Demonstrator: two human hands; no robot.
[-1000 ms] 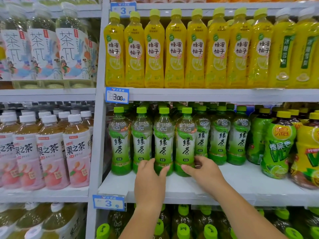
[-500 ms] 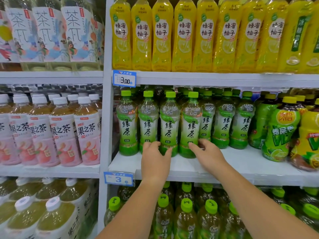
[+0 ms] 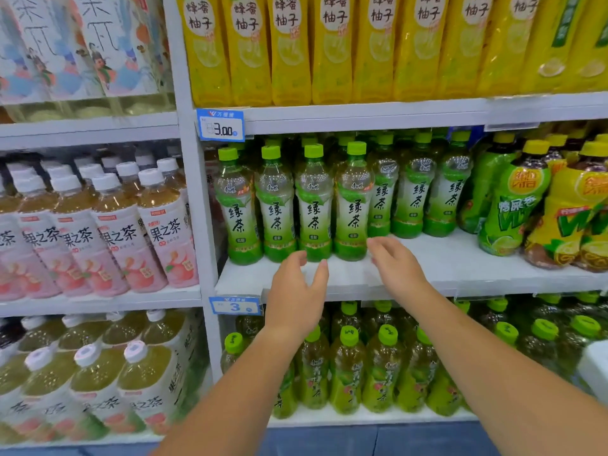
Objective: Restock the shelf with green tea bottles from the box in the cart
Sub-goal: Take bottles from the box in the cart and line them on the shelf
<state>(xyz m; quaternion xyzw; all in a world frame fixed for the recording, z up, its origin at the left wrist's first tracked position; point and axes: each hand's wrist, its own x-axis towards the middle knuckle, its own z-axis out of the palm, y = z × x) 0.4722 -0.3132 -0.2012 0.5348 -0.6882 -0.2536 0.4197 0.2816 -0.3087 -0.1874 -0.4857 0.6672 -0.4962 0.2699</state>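
Fingers [image 3: 378,246] of both hands apart, empty | green tea bottles [image 3: 314,205] upright, caps up, on shelf [image 3: 460,268]

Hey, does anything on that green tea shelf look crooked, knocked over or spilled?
Nothing stands out. The green-capped green tea bottles stand upright in an even front row on the white shelf, with no spill showing; both hands are empty.

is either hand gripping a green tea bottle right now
No: the left hand and right hand are both open and empty, just in front of the green tea bottles standing on the shelf.
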